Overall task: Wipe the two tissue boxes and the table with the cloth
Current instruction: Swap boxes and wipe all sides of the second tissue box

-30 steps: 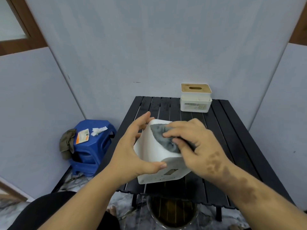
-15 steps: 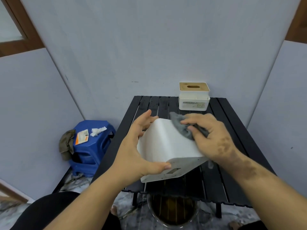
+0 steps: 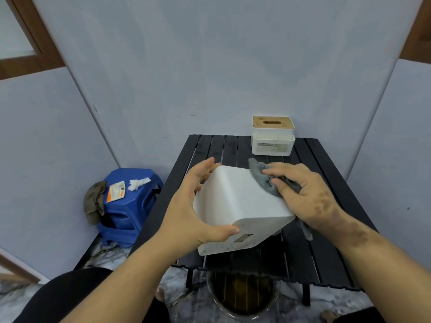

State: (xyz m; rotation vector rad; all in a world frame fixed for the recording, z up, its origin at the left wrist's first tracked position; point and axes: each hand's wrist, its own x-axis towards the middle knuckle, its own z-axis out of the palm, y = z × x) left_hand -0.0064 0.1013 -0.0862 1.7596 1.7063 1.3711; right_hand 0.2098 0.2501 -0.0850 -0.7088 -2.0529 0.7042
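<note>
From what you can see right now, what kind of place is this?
Probably a small indoor corner set up for a chore, not a furnished room. Plain grey wall panels close in a black slatted folding table, and a blue plastic stool stands beside it on a marbled floor.

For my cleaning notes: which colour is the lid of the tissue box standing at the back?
Light wooden brown lid, over a white body; head view.
</note>
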